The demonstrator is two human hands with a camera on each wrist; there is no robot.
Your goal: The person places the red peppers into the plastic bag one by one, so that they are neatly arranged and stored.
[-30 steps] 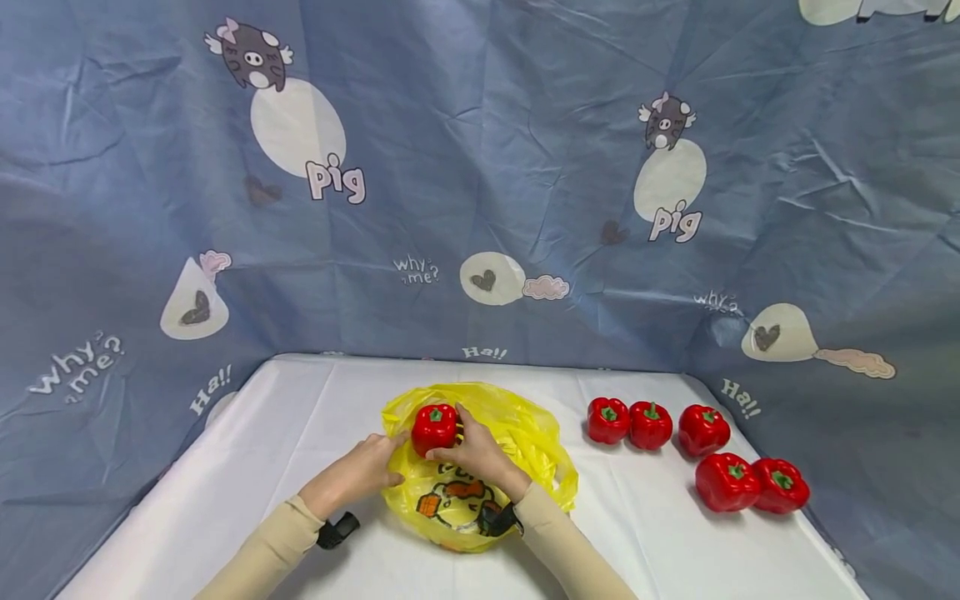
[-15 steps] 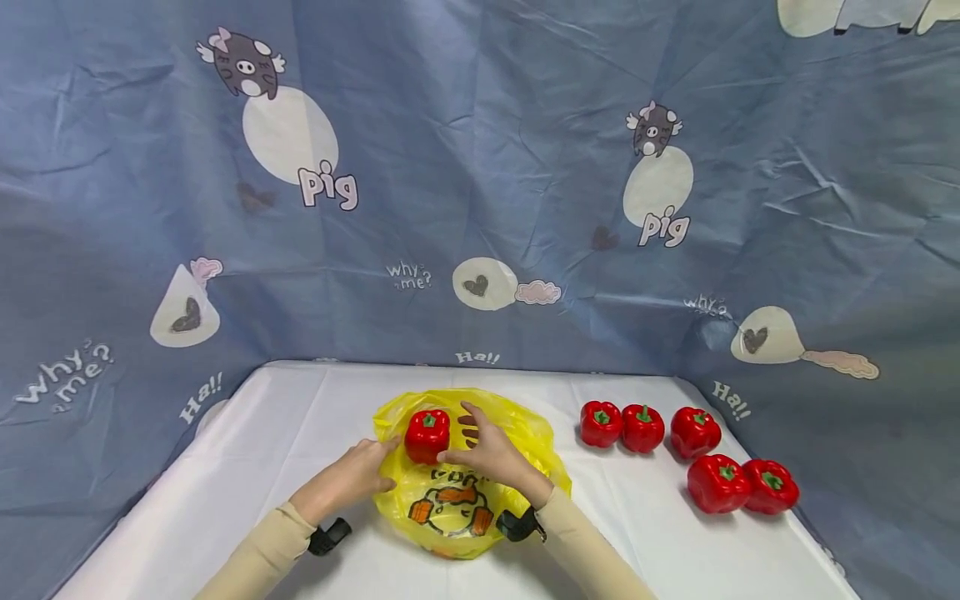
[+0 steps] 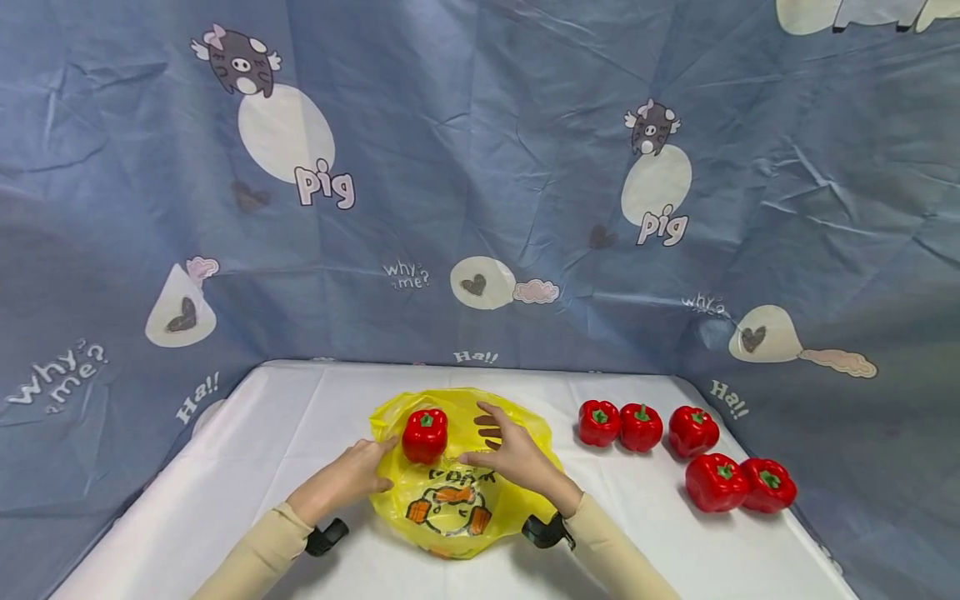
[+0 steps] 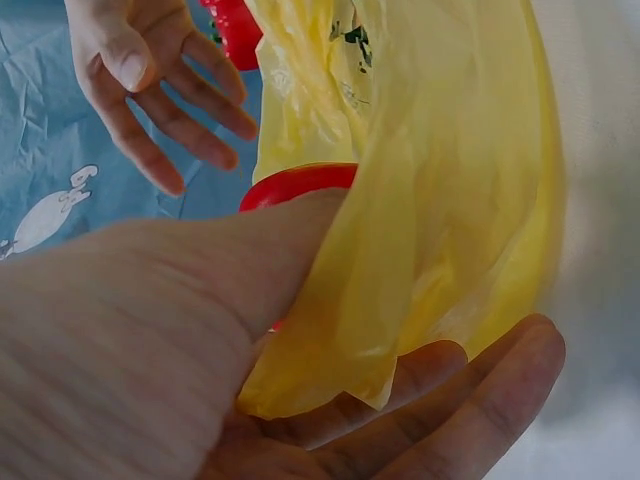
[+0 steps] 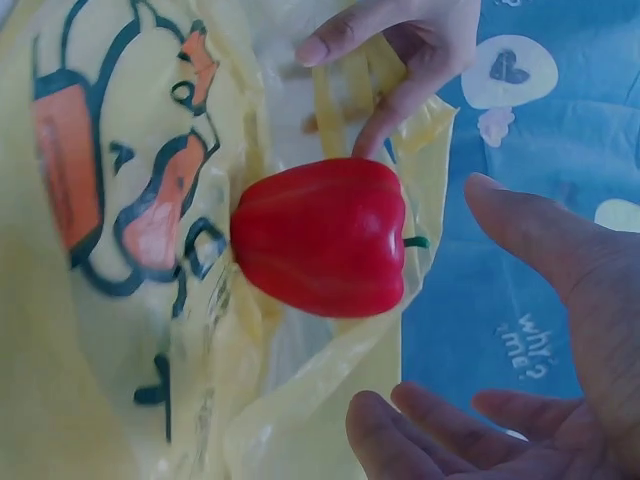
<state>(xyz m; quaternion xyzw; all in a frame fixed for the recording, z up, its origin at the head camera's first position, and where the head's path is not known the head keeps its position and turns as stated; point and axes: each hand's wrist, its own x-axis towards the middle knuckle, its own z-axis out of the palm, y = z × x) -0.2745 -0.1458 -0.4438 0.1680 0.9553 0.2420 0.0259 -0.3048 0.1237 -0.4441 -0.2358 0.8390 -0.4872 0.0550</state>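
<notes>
A red bell pepper (image 3: 425, 436) with a green stem stands upright at the open mouth of a yellow plastic bag (image 3: 390, 508), which has a cartoon print. My left hand (image 3: 341, 482) holds the left edge of the bag between its fingers. One finger reaches inside the rim up to the bell pepper (image 5: 320, 240), while the others stay outside the film, as the left wrist view shows. To the right of the pepper, my right hand (image 3: 517, 454) hovers over the bag with spread fingers and nothing in it. A gap separates its fingertips from the pepper in the right wrist view.
Several more red bell peppers lie on the right of the white table (image 3: 615, 517): a back row with a nearer pepper (image 3: 599, 423), and a touching pair with a large pepper (image 3: 717, 483) by the right edge. A blue printed cloth (image 3: 420, 167) hangs behind.
My right hand has let go of the bell pepper and drawn back to the right, its fingers spreading. The pepper stays at the bag's mouth. My left hand keeps its place at the bag's edge.
</notes>
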